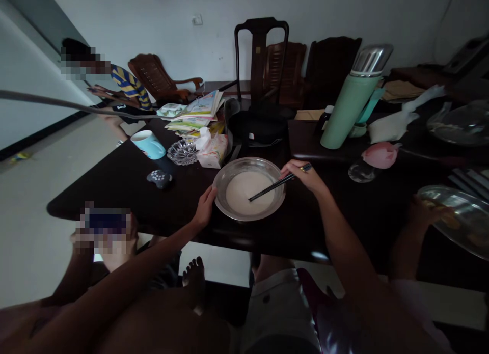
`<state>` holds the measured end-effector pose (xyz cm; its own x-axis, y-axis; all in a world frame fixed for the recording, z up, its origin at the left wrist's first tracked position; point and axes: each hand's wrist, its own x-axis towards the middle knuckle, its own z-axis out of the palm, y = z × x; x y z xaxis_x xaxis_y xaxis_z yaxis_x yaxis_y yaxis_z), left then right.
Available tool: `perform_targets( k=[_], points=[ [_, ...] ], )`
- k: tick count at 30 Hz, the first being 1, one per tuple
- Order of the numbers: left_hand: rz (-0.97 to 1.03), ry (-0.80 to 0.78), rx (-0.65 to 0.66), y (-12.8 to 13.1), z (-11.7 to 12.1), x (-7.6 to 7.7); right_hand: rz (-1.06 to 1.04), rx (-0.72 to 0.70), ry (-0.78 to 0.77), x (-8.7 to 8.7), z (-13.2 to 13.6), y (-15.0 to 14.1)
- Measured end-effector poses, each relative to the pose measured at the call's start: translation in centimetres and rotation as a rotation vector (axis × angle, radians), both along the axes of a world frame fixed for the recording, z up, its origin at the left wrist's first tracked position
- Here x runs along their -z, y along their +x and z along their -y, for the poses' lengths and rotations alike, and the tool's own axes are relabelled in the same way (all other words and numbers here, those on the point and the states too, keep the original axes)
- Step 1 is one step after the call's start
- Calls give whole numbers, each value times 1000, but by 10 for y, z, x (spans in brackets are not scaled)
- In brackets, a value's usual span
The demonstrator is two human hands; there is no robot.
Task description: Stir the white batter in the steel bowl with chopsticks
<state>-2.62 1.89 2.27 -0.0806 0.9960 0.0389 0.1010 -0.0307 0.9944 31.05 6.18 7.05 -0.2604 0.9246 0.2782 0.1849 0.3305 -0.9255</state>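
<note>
A wide metal bowl [277, 205] stands on the dark table near its front edge, holding a pale, smooth batter-like liquid [244, 188]. My left hand [206, 205] grips the bowl's left rim, with the fingers on the outer side. Above the right rim, my right hand [303, 174] is closed around a pair of dark chopsticks [269, 188]. Their tips slant down to the left and dip into the liquid near the middle of the bowl.
Behind the bowl are a tissue box [213, 151], glass dish [182, 153], blue mug [148, 144] and game controller [159, 178]. A green thermos [349, 109] and pink-topped container [380, 155] stand right. Another person's hand [420, 211] reaches a metal tray [468, 229]. People sit at left.
</note>
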Motion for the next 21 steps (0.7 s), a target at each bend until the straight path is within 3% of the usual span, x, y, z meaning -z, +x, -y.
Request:
perform_targets(
  k=[3, 8, 14, 19, 21],
  points=[
    [-13, -4, -1, 0, 0, 0, 14, -44, 18, -1, 1, -4],
    [-29, 2, -5, -2, -1, 3, -57, 101, 37, 1, -2, 4],
    [-32, 0, -1, -3, -1, 3, 22, -79, -7, -1, 2, -5],
    [-31, -6, -10, -1, 0, 1, -14, 65, 21, 1, -1, 2],
    [-26, 0, 2, -1, 0, 1, -42, 61, 11, 3, -2, 3]
  ],
)
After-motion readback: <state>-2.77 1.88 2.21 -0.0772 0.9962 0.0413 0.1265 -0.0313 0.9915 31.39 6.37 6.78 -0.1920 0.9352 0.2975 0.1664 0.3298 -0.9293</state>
